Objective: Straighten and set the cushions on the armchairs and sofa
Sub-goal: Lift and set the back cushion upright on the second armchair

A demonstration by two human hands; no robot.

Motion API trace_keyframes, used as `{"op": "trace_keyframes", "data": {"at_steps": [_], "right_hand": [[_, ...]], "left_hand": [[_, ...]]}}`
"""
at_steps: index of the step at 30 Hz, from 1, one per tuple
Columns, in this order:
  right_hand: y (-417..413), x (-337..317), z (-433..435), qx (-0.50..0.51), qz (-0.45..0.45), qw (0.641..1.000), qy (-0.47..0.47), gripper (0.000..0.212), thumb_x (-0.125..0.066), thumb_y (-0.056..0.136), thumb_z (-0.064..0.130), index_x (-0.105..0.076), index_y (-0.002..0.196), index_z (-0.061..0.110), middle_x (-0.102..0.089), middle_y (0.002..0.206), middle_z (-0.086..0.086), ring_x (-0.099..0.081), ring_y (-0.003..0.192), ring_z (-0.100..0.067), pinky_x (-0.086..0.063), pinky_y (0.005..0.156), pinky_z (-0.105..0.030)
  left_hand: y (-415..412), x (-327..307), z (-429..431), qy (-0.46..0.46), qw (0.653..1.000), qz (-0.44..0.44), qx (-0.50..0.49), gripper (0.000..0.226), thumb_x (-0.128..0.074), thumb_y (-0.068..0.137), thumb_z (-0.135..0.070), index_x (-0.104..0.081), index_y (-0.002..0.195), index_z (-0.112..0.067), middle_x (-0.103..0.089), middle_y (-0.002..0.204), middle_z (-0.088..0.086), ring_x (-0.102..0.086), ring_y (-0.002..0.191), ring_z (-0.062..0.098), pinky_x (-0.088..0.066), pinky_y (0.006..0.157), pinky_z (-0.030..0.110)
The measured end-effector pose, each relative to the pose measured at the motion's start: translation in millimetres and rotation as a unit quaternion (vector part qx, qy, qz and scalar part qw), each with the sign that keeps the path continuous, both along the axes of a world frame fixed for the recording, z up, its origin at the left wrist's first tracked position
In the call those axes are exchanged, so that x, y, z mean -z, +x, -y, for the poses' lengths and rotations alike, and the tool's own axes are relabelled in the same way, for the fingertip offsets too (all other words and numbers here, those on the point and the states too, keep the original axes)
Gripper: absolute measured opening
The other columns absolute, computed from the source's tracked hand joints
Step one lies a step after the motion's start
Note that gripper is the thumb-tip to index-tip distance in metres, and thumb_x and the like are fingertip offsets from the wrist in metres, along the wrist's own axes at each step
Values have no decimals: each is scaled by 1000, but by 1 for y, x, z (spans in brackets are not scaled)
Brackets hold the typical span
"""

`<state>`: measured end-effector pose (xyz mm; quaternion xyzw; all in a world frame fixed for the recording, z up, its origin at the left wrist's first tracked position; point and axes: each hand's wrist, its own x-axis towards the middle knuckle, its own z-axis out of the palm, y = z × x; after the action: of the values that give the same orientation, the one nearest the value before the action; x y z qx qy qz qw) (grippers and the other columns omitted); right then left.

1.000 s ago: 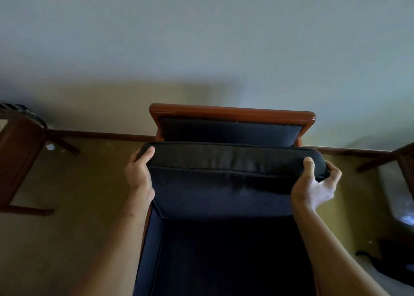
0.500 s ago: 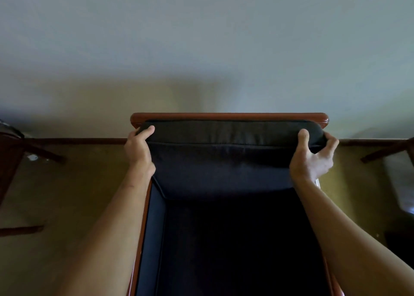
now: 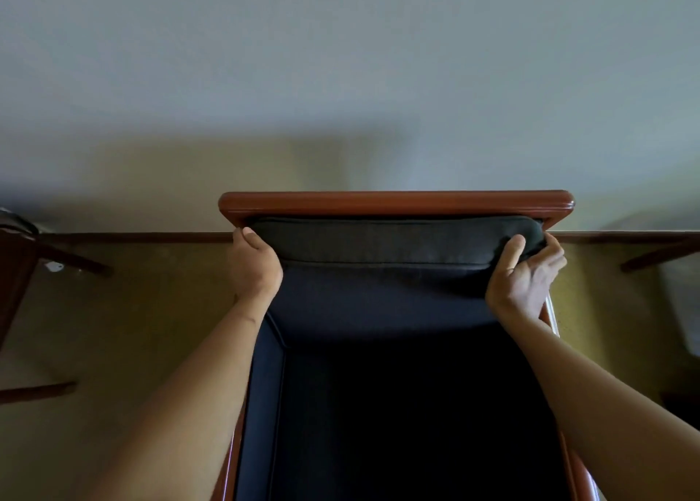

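A dark back cushion (image 3: 390, 273) stands upright in a wooden armchair, its top edge tucked just under the chair's reddish top rail (image 3: 396, 202). My left hand (image 3: 254, 263) grips the cushion's upper left corner, thumb on top. At the upper right corner my right hand (image 3: 524, 273) holds the cushion with the thumb in front and the fingers behind. The dark seat cushion (image 3: 413, 417) lies below, between my forearms.
The chair stands against a pale wall with a dark skirting board (image 3: 136, 237). Wooden furniture legs (image 3: 34, 390) show at the far left, and another wooden piece (image 3: 659, 258) at the right. The floor is olive-brown (image 3: 125, 330).
Both hands have pushed the back cushion up and back. It stood forward of the backrest with the chair's padded back showing; now it sits against the top rail.
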<state>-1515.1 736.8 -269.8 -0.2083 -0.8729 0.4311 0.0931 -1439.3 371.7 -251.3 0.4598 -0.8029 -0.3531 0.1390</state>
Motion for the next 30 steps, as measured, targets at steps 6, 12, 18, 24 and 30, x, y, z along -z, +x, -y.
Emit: {"op": "trace_keyframes", "data": {"at_steps": [6, 12, 18, 24, 30], "right_hand": [[31, -44, -23, -123, 125, 968, 179, 77, -27, 102, 66, -18, 159, 15, -16, 166, -19, -21, 152, -38, -25, 117, -57], [107, -111, -93, -195, 147, 939, 244, 77, -17, 103, 68, -5, 165, 23, 11, 173, -9, 13, 159, -28, 2, 128, -52], [234, -168, -229, -116, 163, 943, 265, 76, -20, 102, 68, -1, 165, 29, 22, 170, -4, 25, 155, -25, 10, 126, -51], [379, -198, -358, 18, 173, 949, 263, 74, -22, 102, 66, -9, 164, 29, 8, 173, -7, 17, 158, -25, 7, 127, -51], [519, -208, -486, 128, 196, 943, 236, 73, -26, 103, 63, -13, 164, 26, 3, 173, -9, 11, 159, -26, 5, 127, -52]], "left_hand": [[14, -51, -26, -191, 934, 177, 244, 50, -33, 114, -42, -50, 150, -13, -55, 147, 21, -52, 134, 45, -48, 107, 59], [37, -117, -161, -266, 824, 143, 479, 61, -31, 113, -45, -34, 167, -16, -25, 174, 23, -23, 160, 47, -24, 126, 66], [83, -180, -344, -295, 735, 40, 609, 64, -36, 103, -45, -55, 154, -12, -47, 161, 28, -44, 148, 54, -37, 113, 76], [170, -219, -525, -289, 647, -36, 705, 67, -40, 104, -50, -41, 164, -21, -29, 173, 22, -28, 159, 47, -21, 124, 70], [274, -232, -699, -289, 545, -72, 784, 66, -43, 107, -49, -31, 168, -24, -19, 176, 19, -19, 162, 44, -12, 127, 66]]}}
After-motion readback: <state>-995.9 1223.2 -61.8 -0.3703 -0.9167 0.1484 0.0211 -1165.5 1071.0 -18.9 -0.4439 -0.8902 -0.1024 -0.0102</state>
